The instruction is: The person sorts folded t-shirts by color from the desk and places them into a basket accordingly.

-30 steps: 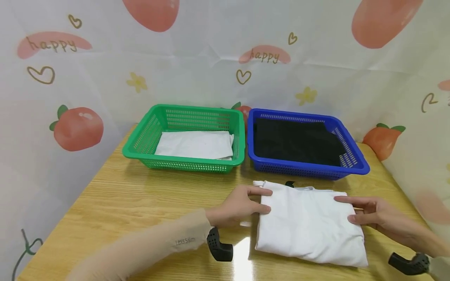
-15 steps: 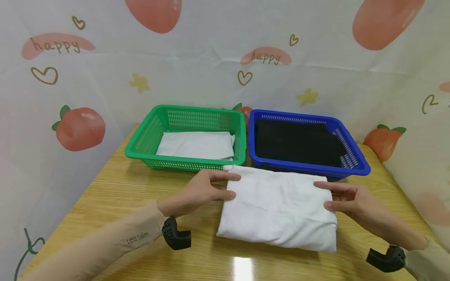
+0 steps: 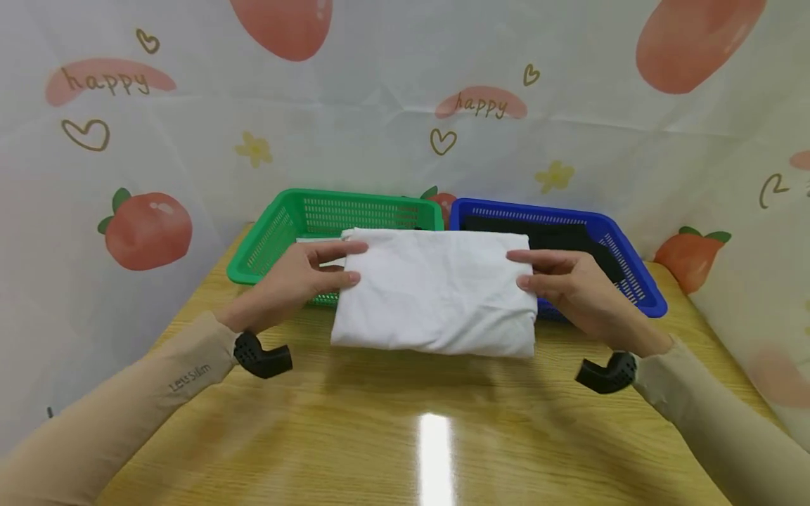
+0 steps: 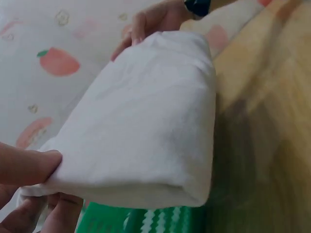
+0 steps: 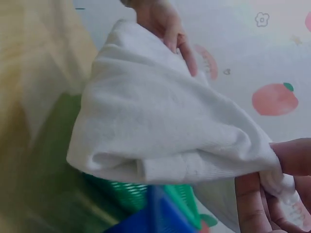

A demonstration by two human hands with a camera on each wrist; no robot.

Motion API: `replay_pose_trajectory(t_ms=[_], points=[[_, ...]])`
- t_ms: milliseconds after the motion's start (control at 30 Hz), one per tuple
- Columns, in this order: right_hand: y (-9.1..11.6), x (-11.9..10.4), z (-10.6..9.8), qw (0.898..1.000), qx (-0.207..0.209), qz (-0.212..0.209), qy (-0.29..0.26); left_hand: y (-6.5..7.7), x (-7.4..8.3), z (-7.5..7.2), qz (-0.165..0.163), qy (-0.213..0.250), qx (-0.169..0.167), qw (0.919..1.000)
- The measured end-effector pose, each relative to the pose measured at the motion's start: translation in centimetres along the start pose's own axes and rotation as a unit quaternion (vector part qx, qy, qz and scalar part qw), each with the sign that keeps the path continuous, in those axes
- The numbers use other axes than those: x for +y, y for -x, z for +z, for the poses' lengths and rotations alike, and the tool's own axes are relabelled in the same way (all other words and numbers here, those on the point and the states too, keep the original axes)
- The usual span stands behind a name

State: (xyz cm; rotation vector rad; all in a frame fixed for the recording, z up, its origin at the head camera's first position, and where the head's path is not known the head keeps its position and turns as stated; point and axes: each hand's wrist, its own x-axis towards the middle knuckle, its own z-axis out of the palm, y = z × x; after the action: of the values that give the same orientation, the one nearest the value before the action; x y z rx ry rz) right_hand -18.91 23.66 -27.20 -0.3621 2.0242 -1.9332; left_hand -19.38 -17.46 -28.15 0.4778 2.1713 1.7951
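Note:
A folded white shirt (image 3: 436,295) hangs in the air over the table, overlapping the front of both baskets in the head view. My left hand (image 3: 290,282) pinches its left edge, thumb on the near face and other fingers behind, as the left wrist view shows. At the opposite edge my right hand (image 3: 581,294) pinches the cloth the same way. A stitched, ribbed band (image 5: 170,167) shows along the underside of the shirt in the right wrist view. Behind it stands the green basket (image 3: 262,242), whose folded white cloth (image 3: 310,240) is mostly hidden.
To the right of the green basket is a blue basket (image 3: 639,281) with folded black cloth (image 3: 563,235) in it. Both stand at the back of the wooden table (image 3: 380,422), close to a printed fabric backdrop (image 3: 354,91). Another such backdrop runs along the right side.
Both hands have lifted the folded shirt off the table and carried it up, left and toward the baskets. It now covers much of the green basket's front.

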Motion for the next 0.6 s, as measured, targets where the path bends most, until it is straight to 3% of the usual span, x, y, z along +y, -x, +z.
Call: replay_pose_trajectory(t_ms=[267,433,600], points=[[-6.8,-1.7,2.2,0.999,-0.038,-0.021,-0.03,-1.4,0.8,-5.1,0.006,-0.039,0.029,0.9988],[-10.3,-1.2,3.7,0.998,-0.048,-0.029,-0.029,-2.3,0.9,-7.7,-0.016,-0.054,0.032,0.9979],[-13.1,-0.8,5.3,0.998,-0.042,-0.026,-0.044,-3.5,0.7,-10.0,-0.044,-0.103,0.048,0.9925]])
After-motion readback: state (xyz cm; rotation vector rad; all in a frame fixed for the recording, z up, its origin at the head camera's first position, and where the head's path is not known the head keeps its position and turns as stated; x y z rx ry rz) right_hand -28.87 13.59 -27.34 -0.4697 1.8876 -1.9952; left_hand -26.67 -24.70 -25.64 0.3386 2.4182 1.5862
